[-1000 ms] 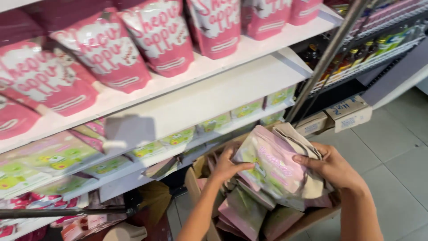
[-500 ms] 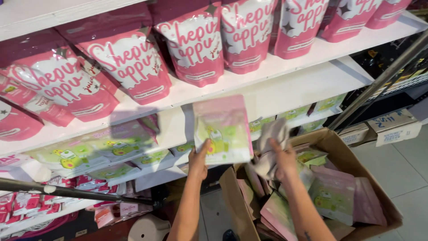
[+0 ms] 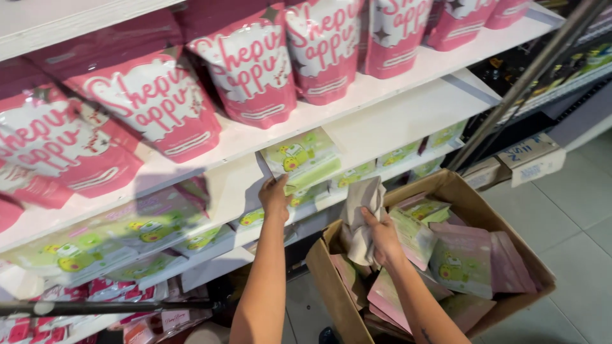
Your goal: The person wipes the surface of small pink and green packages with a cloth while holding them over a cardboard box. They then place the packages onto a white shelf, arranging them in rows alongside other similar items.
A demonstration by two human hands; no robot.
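— The left hand [image 3: 275, 199]?
— Fingers pinched on the bottom edge of a green pouch [image 3: 305, 159], which rises from the hand toward one o'clock against the white shelf [image 3: 395, 121].
— And the right hand [image 3: 381, 237]?
— Closed around a pale cloth [image 3: 362, 220] (bunched, lying at eleven o'clock from it), above the cardboard box [image 3: 503, 299] of pink and green pouches [image 3: 462, 258] at four o'clock.
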